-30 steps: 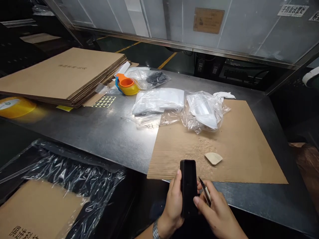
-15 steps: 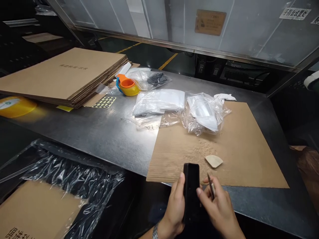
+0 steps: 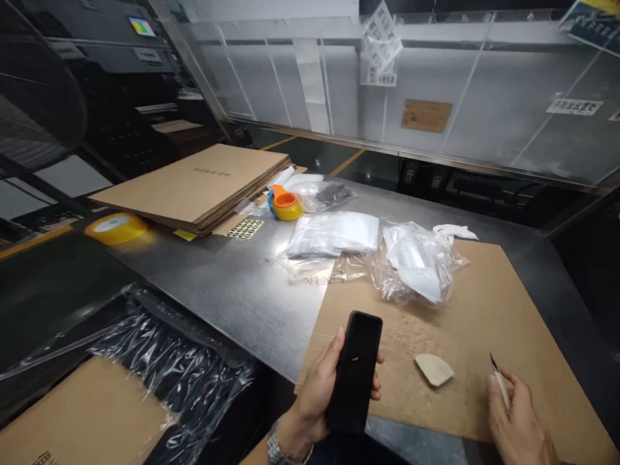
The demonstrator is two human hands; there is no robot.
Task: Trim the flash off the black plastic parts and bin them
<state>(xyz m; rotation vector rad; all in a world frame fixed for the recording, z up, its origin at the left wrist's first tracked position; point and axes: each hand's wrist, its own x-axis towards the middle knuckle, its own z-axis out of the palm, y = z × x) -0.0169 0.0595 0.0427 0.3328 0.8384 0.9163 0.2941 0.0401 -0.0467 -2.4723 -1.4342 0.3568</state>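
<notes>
In the head view my left hand (image 3: 317,387) is wrapped round a black oblong piece (image 3: 356,368), like a phone or a slim case, held tilted over the table's front edge. A small light speck shows on its dark face. My right hand (image 3: 520,413) grips a slim craft knife (image 3: 501,384) with a pale handle and a dark pointed tip, above the right part of a cardboard sheet (image 3: 504,310). Between the hands a pale fan-shaped pad (image 3: 434,370) lies on the cardboard, touched by neither.
Behind the cardboard lie clear bags of white sheets (image 3: 334,234) and white pieces (image 3: 416,261). Further left are an orange-and-yellow tape dispenser (image 3: 285,201), a cardboard stack (image 3: 194,184) and a yellow tape roll (image 3: 116,227). A plastic-lined box (image 3: 194,381) stands below the table's front edge.
My right hand has moved away from the black piece to the right, carrying the knife. The left hand still holds the piece, now more tilted. The camera view has shifted.
</notes>
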